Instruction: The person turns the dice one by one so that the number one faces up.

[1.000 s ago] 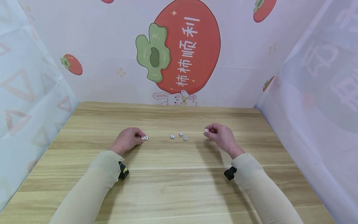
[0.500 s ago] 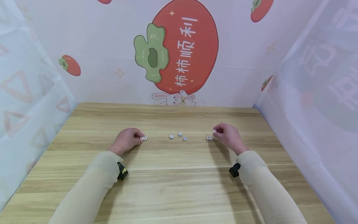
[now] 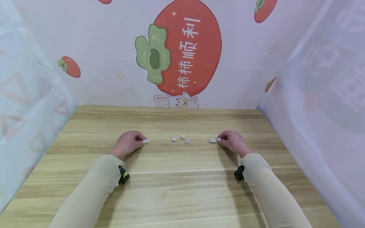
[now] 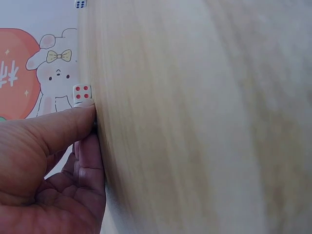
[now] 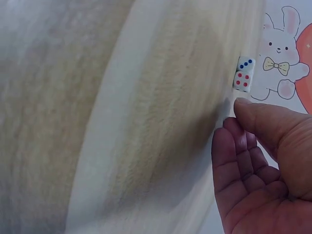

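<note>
Around and beneath both hands the bench [image 3: 171,196] is spread, its surface apparently smooth, so any die nudged by a fingertip could easily be slid out of place. Behind the hands, the forearms are covered by a left sleeve [image 3: 89,186] and a right sleeve [image 3: 273,186]; no die is threatened by either at this reach.

The left hand [image 3: 127,144] is nearly closed, the nearer die [image 3: 144,141] of a pair being pinched between thumb and finger; the farther die [image 3: 147,141] is set against it, just inward of the fingertips. If the thumb were rolled or pulled away sharply, both could be twisted or parted.

The right hand [image 3: 232,141] is closed to a pinch as well, with an end die [image 3: 219,139] held at its fingertips; whether the bench is touched by that die cannot be told. Just inward of that hand, two dice [image 3: 213,141] are seated side by side, a narrow gap being left. Should the end die be pushed in too hard or at an angle, they could be knocked askew, or the die tipped onto another face.

Between the hands, well apart from both, three loose dice [image 3: 182,137] are scattered, where they could be brushed by a low, sweeping reach.
</note>
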Available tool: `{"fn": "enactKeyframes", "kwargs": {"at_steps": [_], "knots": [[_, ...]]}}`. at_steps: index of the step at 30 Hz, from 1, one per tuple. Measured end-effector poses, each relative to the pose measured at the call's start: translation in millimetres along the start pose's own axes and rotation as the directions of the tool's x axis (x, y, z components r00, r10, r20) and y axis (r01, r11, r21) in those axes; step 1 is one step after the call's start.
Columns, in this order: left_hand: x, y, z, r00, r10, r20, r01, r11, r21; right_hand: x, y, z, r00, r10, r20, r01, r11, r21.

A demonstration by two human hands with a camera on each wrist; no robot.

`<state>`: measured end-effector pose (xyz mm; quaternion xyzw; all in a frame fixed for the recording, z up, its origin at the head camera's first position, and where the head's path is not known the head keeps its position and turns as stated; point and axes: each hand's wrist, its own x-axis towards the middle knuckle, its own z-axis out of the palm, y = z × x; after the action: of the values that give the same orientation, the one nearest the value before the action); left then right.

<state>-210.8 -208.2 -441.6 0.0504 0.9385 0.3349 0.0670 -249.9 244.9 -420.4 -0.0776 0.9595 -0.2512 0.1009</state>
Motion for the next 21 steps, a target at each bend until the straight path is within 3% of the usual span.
{"fn": "enactKeyframes", "kwargs": {"at_steps": [11,21], "knots": [[-0.1,1.3,-0.4,1.0,0.008,-0.006,-0.008,1.0,0.013,3.5,3.1,3.3,0.999,-0.034,0.032,0.035,0.999,-0.018],[-1.2,3.2,-0.6,1.0,-0.004,0.002,0.004,1.0,0.01,5.8,1.4,3.4,0.998,-0.02,0.067,0.019,1.0,0.007]]}}
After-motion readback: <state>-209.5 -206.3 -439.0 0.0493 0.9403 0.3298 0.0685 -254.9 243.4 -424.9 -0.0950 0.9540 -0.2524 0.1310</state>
